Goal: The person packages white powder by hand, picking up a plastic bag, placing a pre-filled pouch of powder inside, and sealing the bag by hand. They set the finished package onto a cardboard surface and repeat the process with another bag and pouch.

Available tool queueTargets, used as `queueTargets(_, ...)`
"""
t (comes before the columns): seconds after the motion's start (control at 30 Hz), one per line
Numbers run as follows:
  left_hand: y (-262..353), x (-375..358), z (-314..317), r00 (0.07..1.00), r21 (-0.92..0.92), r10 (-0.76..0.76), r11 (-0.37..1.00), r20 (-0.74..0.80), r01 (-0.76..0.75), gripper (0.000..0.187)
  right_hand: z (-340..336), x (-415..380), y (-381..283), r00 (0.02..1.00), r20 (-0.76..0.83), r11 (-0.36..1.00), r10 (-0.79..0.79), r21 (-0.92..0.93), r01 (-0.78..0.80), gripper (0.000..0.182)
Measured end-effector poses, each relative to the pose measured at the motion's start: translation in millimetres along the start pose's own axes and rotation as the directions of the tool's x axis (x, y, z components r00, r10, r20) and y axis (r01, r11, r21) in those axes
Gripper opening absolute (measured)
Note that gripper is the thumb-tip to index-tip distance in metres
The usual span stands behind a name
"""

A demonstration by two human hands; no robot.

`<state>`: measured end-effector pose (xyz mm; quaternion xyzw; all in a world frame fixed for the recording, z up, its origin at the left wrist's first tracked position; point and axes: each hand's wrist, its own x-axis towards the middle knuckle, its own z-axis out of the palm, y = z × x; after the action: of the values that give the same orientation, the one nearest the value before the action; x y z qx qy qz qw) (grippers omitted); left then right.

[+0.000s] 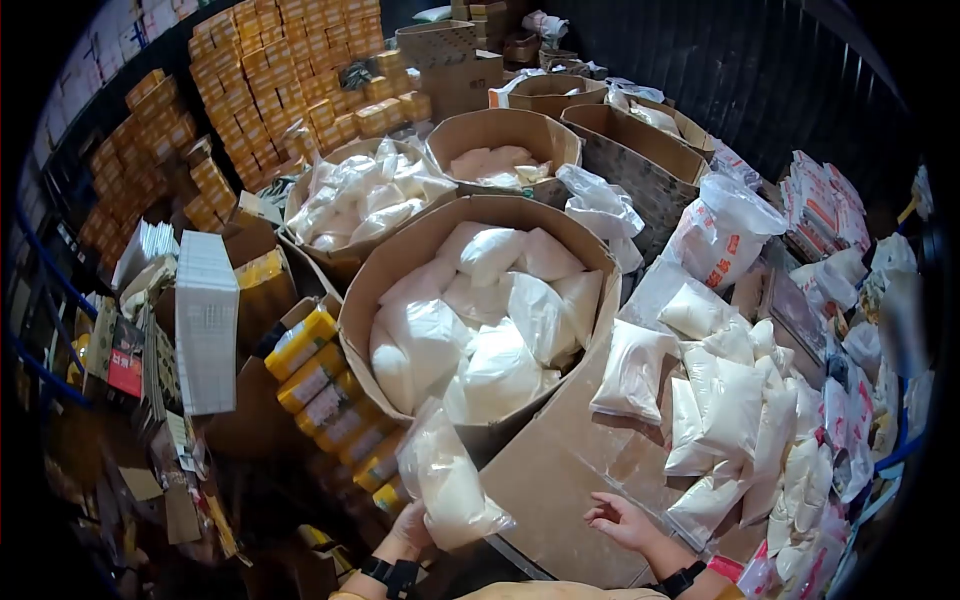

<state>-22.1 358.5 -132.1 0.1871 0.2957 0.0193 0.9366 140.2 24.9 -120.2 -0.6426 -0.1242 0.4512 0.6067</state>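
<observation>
My left hand (408,532) grips a clear plastic bag of white powder (450,478) by its lower edge, holding it upright beside the near rim of a big cardboard box (372,278). That box is full of several similar white bags (478,318). My right hand (622,520) hovers with fingers spread over a flat cardboard sheet (560,470), holding nothing. A black band sits on each wrist. A pile of more white bags (735,410) lies just right of my right hand.
Two more boxes of white bags (360,195) (500,160) stand behind the big one. Stacked yellow cartons (280,80) fill the back left. Yellow packets (320,380) and white booklets (205,320) crowd the left. Printed sacks (722,235) and packets line the right.
</observation>
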Motion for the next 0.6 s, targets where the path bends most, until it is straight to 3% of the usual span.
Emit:
queueTargets(0.03, -0.1, 3.1, 6.9, 0.999, -0.057, 0.023, 0.998, 0.040, -0.021, 0.046, 2.6, 0.0, -4.0, 0.998, -0.031, 0.997, 0.046, 0.059, -0.044, 0.050)
queueTargets(0.13, 27.2, 22.6, 38.4, 0.985, -0.112, 0.087, 0.991, 0.150, -0.071, 0.053, -5.6, 2.6, 10.3, 0.999, -0.028, 1.000, 0.021, 0.001, -0.021, 0.050)
queueTargets(0.17, 46.8, 40.4, 33.4, 0.985, 0.020, 0.170, 0.985, -0.019, -0.170, 0.063, -5.6, 2.7, 7.3, 0.999, -0.044, 1.000, 0.013, 0.018, -0.012, 0.049)
queueTargets(0.2, 83.4, 50.0, 66.9, 0.934, 0.066, 0.310, 0.943, 0.179, -0.326, 0.064, -6.6, 2.0, 4.6, 0.999, -0.050, 1.000, 0.020, 0.017, -0.019, 0.049)
queueTargets(0.23, 129.1, 86.8, 78.4, 0.916, 0.070, 0.318, 0.936, 0.246, -0.344, 0.063, -8.4, 1.2, 2.5, 0.998, -0.058, 1.000, 0.023, 0.017, -0.022, 0.048)
queueTargets(0.27, 176.5, 105.0, 112.4, 0.690, 0.450, 0.631, 0.531, 0.356, -0.718, 0.059, -10.9, 1.0, -0.6, 0.997, -0.066, 0.999, 0.030, 0.015, -0.029, 0.048)
queueTargets(0.3, 228.2, 110.5, 151.6, 0.641, 0.311, 0.648, 0.561, 0.411, -0.767, 0.058, -13.4, 2.1, -4.7, 0.996, -0.073, 0.999, 0.041, -0.015, -0.042, 0.046)
queueTargets(0.33, 262.4, 112.7, 203.8, 0.602, 0.094, 0.734, 0.607, 0.314, -0.789, 0.056, -15.9, 2.8, -9.1, 0.995, -0.080, 0.997, 0.055, -0.044, -0.059, 0.045)
queueTargets(0.37, 304.8, 129.8, 205.1, 0.468, 0.214, 0.831, 0.419, 0.300, -0.882, 0.052, -14.5, 0.1, -10.5, 0.993, -0.083, 0.994, 0.078, -0.067, -0.084, 0.044)
queueTargets(0.4, 346.6, 176.2, 181.8, 0.479, -0.075, 0.848, 0.506, 0.228, -0.859, 0.050, -11.5, 0.1, -11.9, 0.994, -0.083, 0.995, 0.064, -0.065, -0.069, 0.044)
queueTargets(0.47, 317.1, 190.7, 187.2, 0.821, 0.335, 0.570, 0.767, 0.036, -0.547, 0.048, -10.3, -0.5, -13.4, 0.995, -0.094, 0.997, 0.025, -0.065, -0.031, 0.042)
queueTargets(0.53, 237.4, 203.7, 163.2, 0.839, 0.433, 0.538, 0.740, 0.078, -0.515, 0.058, -6.9, -3.5, -5.7, 0.994, -0.107, 0.999, 0.007, -0.053, -0.013, 0.042)
queueTargets(0.6, 159.8, 210.2, 97.5, 0.950, 0.705, 0.311, 0.672, 0.007, -0.225, 0.061, -6.1, -10.7, 3.0, 0.992, -0.121, 0.991, 0.022, -0.126, -0.037, 0.041)
